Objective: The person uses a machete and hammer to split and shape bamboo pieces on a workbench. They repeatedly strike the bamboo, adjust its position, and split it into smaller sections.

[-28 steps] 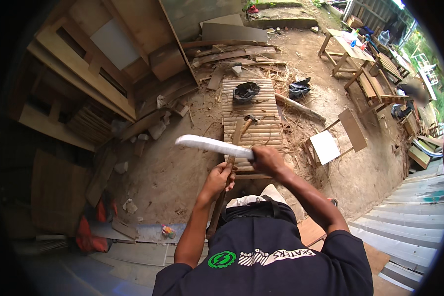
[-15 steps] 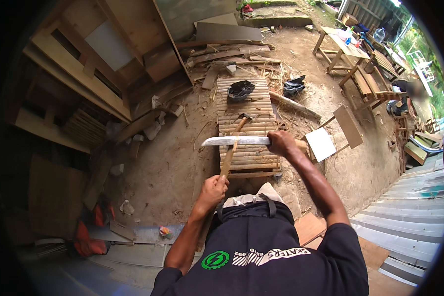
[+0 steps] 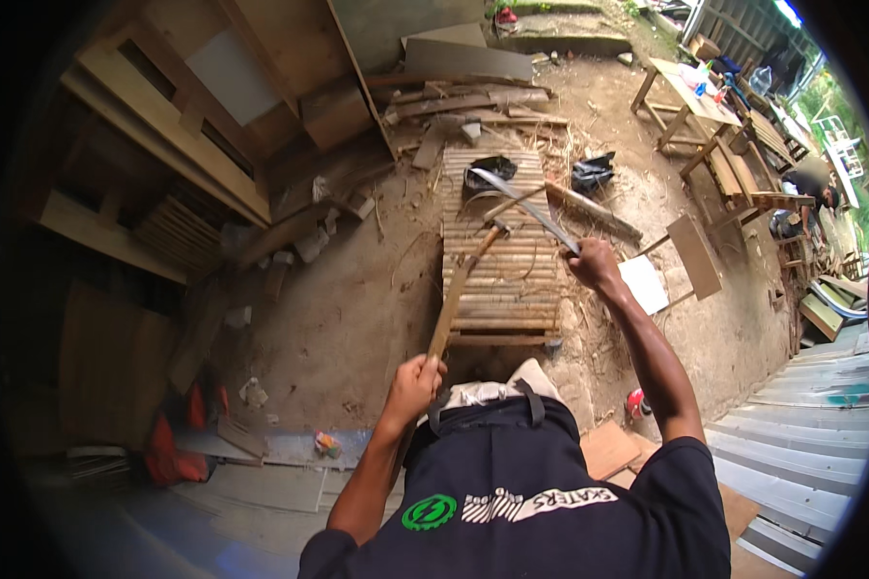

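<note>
Wooden strip [image 3: 449,314] and machete [image 3: 547,221] fill clenched hands [image 3: 417,388] above a slatted bench [image 3: 507,311] bearing a hammer [image 3: 493,232].

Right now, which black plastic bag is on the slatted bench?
The left bag, near the far end of the slatted bench, overlapped in view by the blade; the other bag lies past the bench's right edge.
</note>
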A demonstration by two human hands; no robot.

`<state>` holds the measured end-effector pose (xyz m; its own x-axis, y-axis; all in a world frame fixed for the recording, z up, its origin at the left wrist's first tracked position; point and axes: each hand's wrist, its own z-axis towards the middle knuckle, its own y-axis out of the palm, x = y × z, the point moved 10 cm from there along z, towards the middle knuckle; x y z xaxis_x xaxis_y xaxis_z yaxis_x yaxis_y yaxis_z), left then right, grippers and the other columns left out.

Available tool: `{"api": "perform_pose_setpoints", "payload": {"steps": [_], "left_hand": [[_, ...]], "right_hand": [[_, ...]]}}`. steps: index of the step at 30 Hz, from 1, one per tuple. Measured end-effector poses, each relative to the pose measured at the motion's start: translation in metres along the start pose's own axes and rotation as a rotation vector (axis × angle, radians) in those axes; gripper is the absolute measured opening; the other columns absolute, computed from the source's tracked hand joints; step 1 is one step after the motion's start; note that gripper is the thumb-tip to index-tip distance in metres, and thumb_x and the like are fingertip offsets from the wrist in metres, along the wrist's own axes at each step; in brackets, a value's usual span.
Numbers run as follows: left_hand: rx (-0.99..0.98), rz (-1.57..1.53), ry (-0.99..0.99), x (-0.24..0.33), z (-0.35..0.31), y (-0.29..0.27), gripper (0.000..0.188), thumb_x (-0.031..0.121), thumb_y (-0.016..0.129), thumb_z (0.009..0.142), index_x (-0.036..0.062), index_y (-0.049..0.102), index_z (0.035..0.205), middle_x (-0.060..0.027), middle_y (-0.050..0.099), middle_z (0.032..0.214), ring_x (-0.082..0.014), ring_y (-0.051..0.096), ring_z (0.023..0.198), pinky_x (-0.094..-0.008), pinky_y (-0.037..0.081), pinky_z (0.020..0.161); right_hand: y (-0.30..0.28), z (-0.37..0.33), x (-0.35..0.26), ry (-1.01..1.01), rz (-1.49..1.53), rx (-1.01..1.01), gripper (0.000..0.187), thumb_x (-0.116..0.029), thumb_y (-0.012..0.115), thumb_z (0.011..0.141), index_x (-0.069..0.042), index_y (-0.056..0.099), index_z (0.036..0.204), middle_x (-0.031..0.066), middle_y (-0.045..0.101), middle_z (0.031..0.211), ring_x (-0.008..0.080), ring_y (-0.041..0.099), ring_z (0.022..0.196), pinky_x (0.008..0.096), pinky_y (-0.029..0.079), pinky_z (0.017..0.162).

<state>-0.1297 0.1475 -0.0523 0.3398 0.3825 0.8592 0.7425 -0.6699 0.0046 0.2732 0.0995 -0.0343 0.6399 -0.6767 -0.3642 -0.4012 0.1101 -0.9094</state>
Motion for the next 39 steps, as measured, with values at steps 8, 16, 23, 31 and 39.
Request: {"api": "perform_pose_setpoints", "payload": {"steps": [8, 16, 23, 31, 39], "left_hand": [[0.199, 0.409, 0.183, 0.024, 0.015, 0.019, 0.036, 0.027, 0.058, 0.101, -0.0004, 0.067, 0.079, -0.0011, 0.059, 0.059, -0.0068, 0.052, 0.053, -0.0273, 0.040, 0.049], [0.243, 0.300, 0.216, 0.021, 0.004, 0.008, 0.033, 0.024, 0.057, 0.102, -0.0015, 0.067, 0.084, 0.0002, 0.061, 0.063, -0.0053, 0.050, 0.053, -0.0246, 0.039, 0.049], [0.220, 0.194, 0.132, 0.007, -0.002, 0.009, 0.032, 0.023, 0.056, 0.101, -0.0033, 0.068, 0.087, -0.0043, 0.064, 0.062, -0.0103, 0.058, 0.056, -0.0294, 0.045, 0.054], [0.196, -0.019, 0.139, 0.007, -0.015, -0.022, 0.029, 0.024, 0.053, 0.105, -0.0024, 0.066, 0.100, -0.0026, 0.064, 0.070, -0.0034, 0.049, 0.049, -0.0198, 0.036, 0.045], [0.064, -0.169, 0.164, 0.032, 0.027, -0.012, 0.037, 0.031, 0.048, 0.107, -0.0020, 0.062, 0.117, -0.0054, 0.068, 0.082, -0.0080, 0.058, 0.060, -0.0227, 0.046, 0.057]], "right_hand": [[0.100, -0.098, -0.130, -0.535, 0.058, -0.133, 0.015, -0.020, 0.068, 0.076, -0.006, 0.067, 0.082, 0.0193, 0.069, 0.075, 0.0389, 0.069, 0.074, 0.0490, 0.056, 0.068], [0.068, -0.084, -0.148, -0.575, -0.020, -0.135, 0.018, -0.020, 0.066, 0.078, -0.003, 0.071, 0.081, 0.0216, 0.070, 0.078, 0.0375, 0.071, 0.074, 0.0502, 0.056, 0.069], [0.101, -0.078, -0.134, -0.681, -0.165, -0.339, 0.020, -0.021, 0.063, 0.084, -0.005, 0.075, 0.082, 0.0216, 0.072, 0.081, 0.0347, 0.073, 0.075, 0.0450, 0.059, 0.068], [0.066, 0.017, 0.075, 0.141, 0.244, -0.022, 0.030, -0.026, 0.066, 0.089, 0.001, 0.070, 0.076, 0.0150, 0.068, 0.066, 0.0234, 0.068, 0.062, 0.0398, 0.055, 0.059], [0.170, -0.078, 0.085, 0.301, 0.549, -0.136, 0.039, -0.037, 0.071, 0.089, 0.000, 0.068, 0.075, 0.0125, 0.066, 0.064, 0.0221, 0.065, 0.057, 0.0386, 0.051, 0.056]]}}
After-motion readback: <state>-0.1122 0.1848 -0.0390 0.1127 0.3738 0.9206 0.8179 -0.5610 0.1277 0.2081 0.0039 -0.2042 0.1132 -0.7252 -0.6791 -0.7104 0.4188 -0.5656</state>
